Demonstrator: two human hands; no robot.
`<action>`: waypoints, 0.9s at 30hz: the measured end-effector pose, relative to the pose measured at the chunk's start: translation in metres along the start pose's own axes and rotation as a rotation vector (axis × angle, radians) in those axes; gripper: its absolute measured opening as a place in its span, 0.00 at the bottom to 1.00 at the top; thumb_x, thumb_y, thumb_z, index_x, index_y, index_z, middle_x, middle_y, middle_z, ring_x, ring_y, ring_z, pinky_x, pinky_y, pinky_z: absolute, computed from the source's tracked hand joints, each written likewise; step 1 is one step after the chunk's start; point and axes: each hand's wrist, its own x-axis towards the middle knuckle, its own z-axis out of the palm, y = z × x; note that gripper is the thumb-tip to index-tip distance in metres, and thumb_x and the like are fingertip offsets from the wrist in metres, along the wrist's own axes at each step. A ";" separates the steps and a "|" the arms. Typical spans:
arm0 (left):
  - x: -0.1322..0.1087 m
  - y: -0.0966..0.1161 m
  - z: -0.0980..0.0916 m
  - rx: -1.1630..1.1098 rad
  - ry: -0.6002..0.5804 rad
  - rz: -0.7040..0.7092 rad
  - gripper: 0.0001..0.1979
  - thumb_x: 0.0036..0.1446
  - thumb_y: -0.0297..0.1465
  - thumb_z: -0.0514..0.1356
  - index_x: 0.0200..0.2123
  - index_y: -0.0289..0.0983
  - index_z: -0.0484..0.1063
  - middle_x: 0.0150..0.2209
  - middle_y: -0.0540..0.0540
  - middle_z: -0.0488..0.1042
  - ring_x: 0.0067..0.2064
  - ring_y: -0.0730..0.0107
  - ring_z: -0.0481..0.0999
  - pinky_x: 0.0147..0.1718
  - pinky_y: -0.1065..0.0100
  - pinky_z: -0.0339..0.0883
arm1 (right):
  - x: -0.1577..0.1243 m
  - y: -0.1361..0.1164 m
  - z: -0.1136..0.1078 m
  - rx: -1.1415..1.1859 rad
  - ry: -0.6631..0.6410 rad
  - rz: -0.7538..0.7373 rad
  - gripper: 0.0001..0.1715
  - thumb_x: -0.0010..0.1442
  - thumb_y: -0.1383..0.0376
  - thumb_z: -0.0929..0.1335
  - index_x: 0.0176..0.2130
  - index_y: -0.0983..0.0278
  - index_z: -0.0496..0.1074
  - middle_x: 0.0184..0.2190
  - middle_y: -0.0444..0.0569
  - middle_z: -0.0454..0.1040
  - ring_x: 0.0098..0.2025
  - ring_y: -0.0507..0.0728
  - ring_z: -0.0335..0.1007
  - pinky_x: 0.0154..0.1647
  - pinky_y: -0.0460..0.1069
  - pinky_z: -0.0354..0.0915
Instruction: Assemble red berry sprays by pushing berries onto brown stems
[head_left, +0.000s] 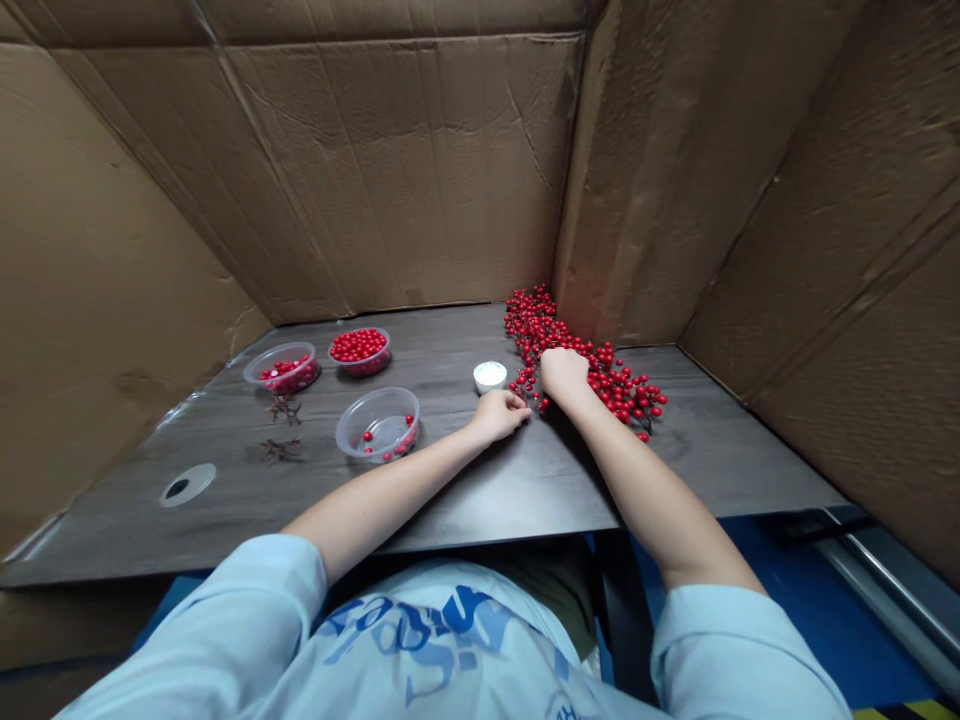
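Note:
My left hand (499, 415) is closed in a pinch just in front of a small white cup (490, 376). What sits between its fingertips is too small to make out. Close by on the right, my right hand (564, 376) is curled shut at the near side of a long heap of red artificial berry sprigs (626, 392). Its fingers face away, so what they grip is hidden. A few berries on thin stems (523, 384) show in the gap between both hands. The white cup holds something white.
Left of my hands stand a clear bowl (377, 425) with several loose berries, a bowl full of berries (359, 350) and another partly filled bowl (282, 368). Bare brown twigs (280, 450) lie nearby. Cardboard walls (420, 180) enclose the grey table (480, 500).

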 end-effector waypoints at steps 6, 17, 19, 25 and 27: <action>0.010 0.006 0.010 0.024 -0.007 0.020 0.07 0.52 0.30 0.59 0.27 0.31 0.72 0.20 0.51 0.69 0.20 0.81 0.64 0.23 0.75 0.61 | -0.006 0.006 -0.012 0.036 0.083 -0.028 0.18 0.61 0.69 0.59 0.44 0.71 0.74 0.41 0.63 0.74 0.46 0.64 0.72 0.43 0.52 0.66; 0.007 0.022 0.005 0.309 0.070 0.266 0.13 0.54 0.35 0.58 0.29 0.29 0.77 0.31 0.37 0.77 0.33 0.62 0.74 0.36 0.65 0.63 | -0.026 0.002 -0.027 0.249 0.383 -0.129 0.18 0.61 0.64 0.60 0.41 0.65 0.76 0.41 0.54 0.74 0.41 0.60 0.70 0.38 0.49 0.61; -0.006 0.021 -0.003 0.338 0.047 0.291 0.13 0.54 0.34 0.58 0.30 0.30 0.77 0.32 0.37 0.77 0.34 0.61 0.74 0.35 0.65 0.63 | -0.030 -0.006 -0.026 0.330 0.415 -0.213 0.16 0.60 0.65 0.61 0.41 0.66 0.76 0.40 0.53 0.74 0.41 0.58 0.69 0.40 0.49 0.61; -0.066 0.003 -0.048 0.380 0.000 0.366 0.14 0.56 0.35 0.56 0.35 0.32 0.77 0.34 0.39 0.78 0.33 0.64 0.75 0.32 0.68 0.62 | -0.038 -0.043 -0.020 0.494 0.379 -0.525 0.12 0.59 0.65 0.63 0.37 0.67 0.76 0.35 0.51 0.74 0.36 0.55 0.69 0.38 0.47 0.62; -0.086 -0.004 -0.068 0.346 0.023 0.366 0.13 0.57 0.34 0.56 0.37 0.33 0.77 0.33 0.41 0.78 0.31 0.68 0.74 0.33 0.70 0.62 | -0.038 -0.060 -0.018 0.497 0.314 -0.609 0.11 0.58 0.65 0.64 0.36 0.66 0.76 0.34 0.50 0.73 0.34 0.54 0.69 0.37 0.46 0.62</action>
